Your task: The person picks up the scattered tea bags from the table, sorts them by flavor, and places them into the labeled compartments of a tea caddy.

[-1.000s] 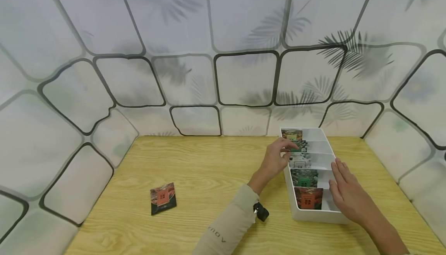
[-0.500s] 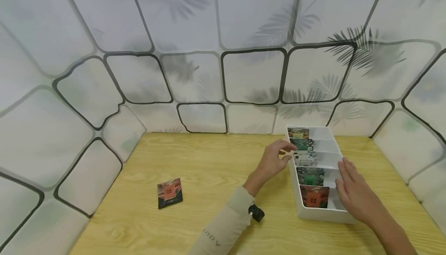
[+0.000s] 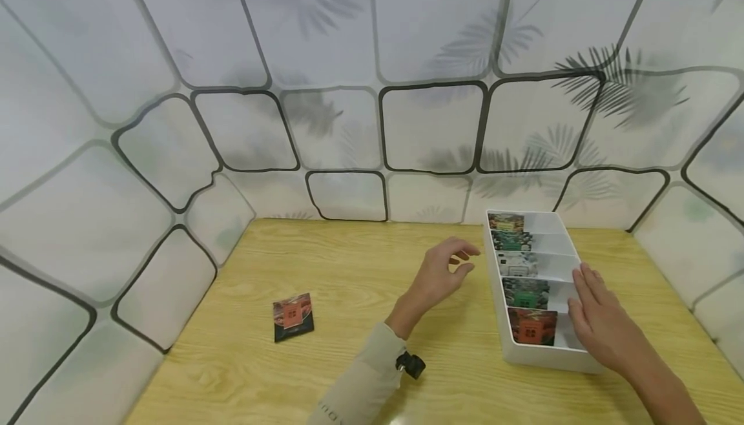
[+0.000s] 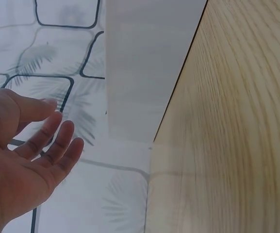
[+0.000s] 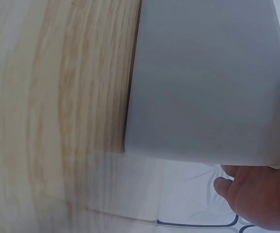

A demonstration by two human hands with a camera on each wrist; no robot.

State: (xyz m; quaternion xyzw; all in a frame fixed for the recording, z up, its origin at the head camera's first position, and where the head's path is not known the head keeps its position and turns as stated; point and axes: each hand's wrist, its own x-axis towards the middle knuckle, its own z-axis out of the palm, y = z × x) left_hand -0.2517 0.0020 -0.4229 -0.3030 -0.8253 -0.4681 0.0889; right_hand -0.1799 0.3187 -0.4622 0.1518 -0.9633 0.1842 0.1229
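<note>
A white divided box (image 3: 552, 358) stands at the right of the table in the head view. Each of its several compartments holds a printed sachet, among them a red one (image 3: 531, 327) in front, a green one (image 3: 526, 294) behind it and a whitish one (image 3: 518, 265). My left hand (image 3: 440, 274) hovers just left of the box, fingers loosely bent, holding nothing; the left wrist view shows the same bare hand (image 4: 30, 160). My right hand (image 3: 607, 321) rests with extended fingers along the box's right rim. Its fingers are mostly hidden in the right wrist view.
A red and black sachet (image 3: 293, 317) lies by itself on the wooden table (image 3: 360, 257), well left of the box. A patterned fabric wall (image 3: 433, 128) encloses the table at the back and sides.
My left hand has drawn back left from above the second-farthest compartment, leaving a green sachet in it. My right hand stays at the box's right rim. The head view has shifted slightly.
</note>
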